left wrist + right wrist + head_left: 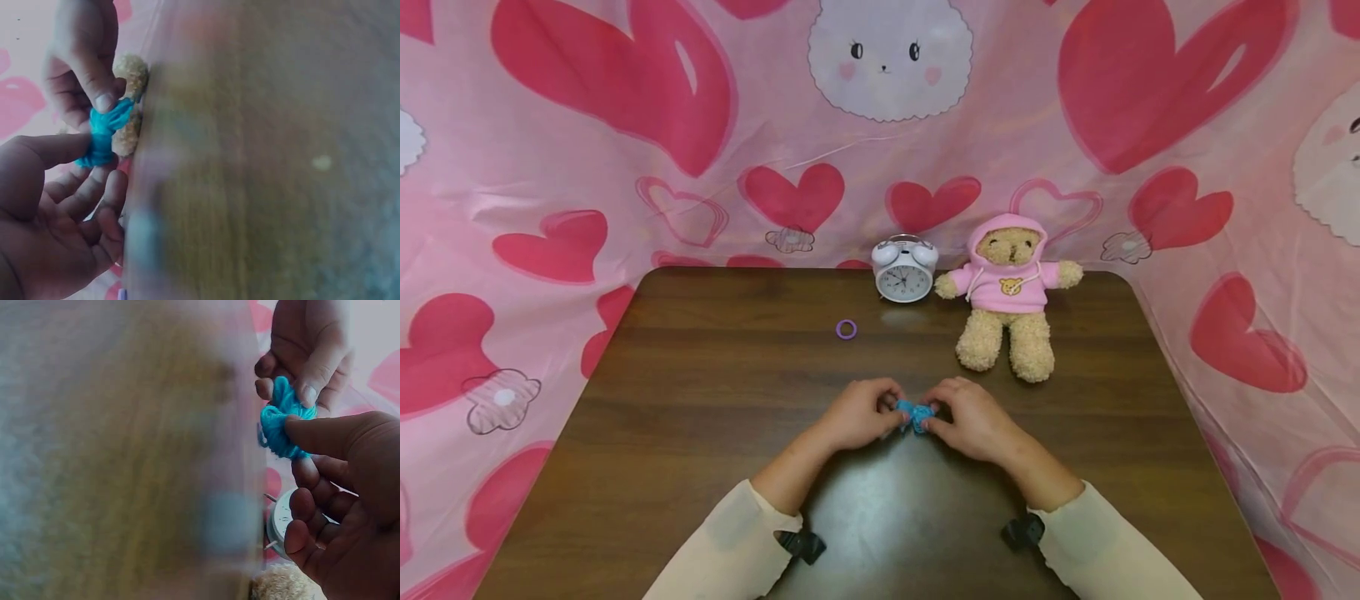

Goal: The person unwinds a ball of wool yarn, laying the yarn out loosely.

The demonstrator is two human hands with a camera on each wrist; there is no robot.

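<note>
A small bundle of bright blue yarn [921, 416] is held between both hands over the middle of the table. My left hand [867, 414] pinches its left end between thumb and fingers. On the other side, my right hand [973, 419] pinches the right end. In the left wrist view the yarn [104, 134] looks gathered at its middle, with loops at the top. The right wrist view shows looped strands of the yarn [282, 428] between the two thumbs, one thumb pressing from each side.
A purple ring [846, 329] lies on the brown table [715, 367] beyond the left hand. A white twin-bell alarm clock [904, 271] stands at the back edge. Right of it sits a teddy bear [1009, 292] in a pink hoodie. Pink heart-patterned cloth [880, 167] surrounds the table.
</note>
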